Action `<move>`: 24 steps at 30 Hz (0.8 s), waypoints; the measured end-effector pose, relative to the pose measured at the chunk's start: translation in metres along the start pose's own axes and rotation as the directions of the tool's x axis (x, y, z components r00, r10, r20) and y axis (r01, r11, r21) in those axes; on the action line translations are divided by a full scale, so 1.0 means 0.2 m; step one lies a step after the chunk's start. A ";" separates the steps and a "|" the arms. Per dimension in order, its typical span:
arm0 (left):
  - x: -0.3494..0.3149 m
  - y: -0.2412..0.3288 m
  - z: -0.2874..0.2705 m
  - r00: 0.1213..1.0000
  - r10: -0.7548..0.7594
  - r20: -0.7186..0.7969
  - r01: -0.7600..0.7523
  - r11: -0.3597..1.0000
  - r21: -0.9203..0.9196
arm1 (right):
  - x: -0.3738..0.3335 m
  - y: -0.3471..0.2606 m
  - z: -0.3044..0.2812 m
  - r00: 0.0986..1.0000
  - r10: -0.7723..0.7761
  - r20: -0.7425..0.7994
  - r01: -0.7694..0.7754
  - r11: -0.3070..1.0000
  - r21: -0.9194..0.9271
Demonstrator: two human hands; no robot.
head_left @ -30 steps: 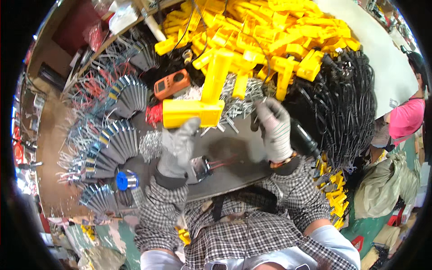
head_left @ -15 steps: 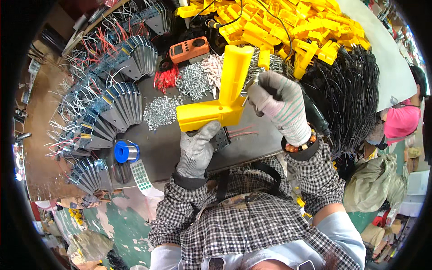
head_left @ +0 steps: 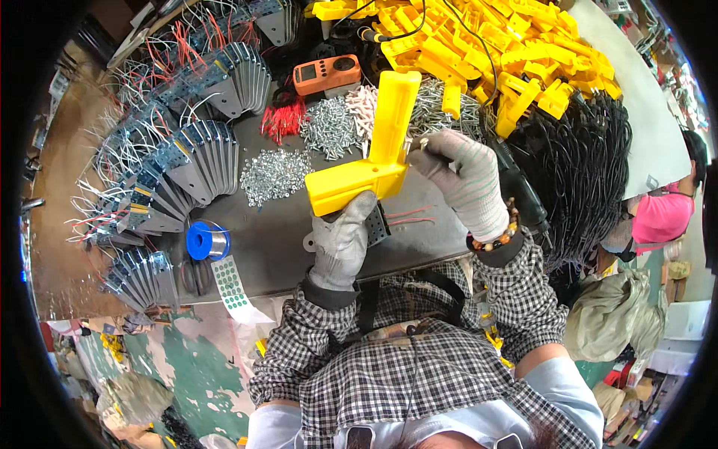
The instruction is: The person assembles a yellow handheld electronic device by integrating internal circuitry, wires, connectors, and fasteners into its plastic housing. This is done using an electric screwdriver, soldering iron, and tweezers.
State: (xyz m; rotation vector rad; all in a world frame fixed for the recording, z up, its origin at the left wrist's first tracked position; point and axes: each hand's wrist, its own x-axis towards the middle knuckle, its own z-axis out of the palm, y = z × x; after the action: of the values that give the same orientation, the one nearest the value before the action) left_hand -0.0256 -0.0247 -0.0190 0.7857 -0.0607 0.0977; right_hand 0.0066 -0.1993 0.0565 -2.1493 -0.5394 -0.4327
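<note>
Closer together than a second ago, the left hand (head_left: 340, 239) grips the yellow housing (head_left: 383, 165) at its twelve o'clock and the right hand (head_left: 464, 179) pinches a small pale piece (head_left: 424, 141), seemingly unfitted, while heaped yellow parts (head_left: 516, 56) remain at one o'clock.

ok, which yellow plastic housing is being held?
The angled one in the left hand: it alone is gripped, while those in the yellow heap beyond lie loose.
</note>
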 end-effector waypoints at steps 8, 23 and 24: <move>-0.01 -0.06 0.09 0.958 0.237 -0.162 -0.162 0.913 0.375 | -0.05 -0.10 0.18 0.867 0.494 -0.058 -0.236 0.510 0.827; 0.00 0.01 0.00 0.994 0.070 -0.087 -0.051 0.978 0.204 | 0.06 -0.13 -0.03 0.998 0.062 0.027 -0.061 0.997 -0.038; 0.02 0.06 0.01 0.996 0.078 -0.032 -0.067 0.961 0.267 | 0.08 -0.12 -0.08 0.999 -0.022 -0.032 0.018 0.993 -0.120</move>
State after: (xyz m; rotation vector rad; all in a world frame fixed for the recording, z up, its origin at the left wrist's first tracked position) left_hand -0.0227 -0.0172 -0.0095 1.0503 -0.0364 0.1948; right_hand 0.0066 -0.1949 0.0890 -2.2490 -0.5288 -0.5231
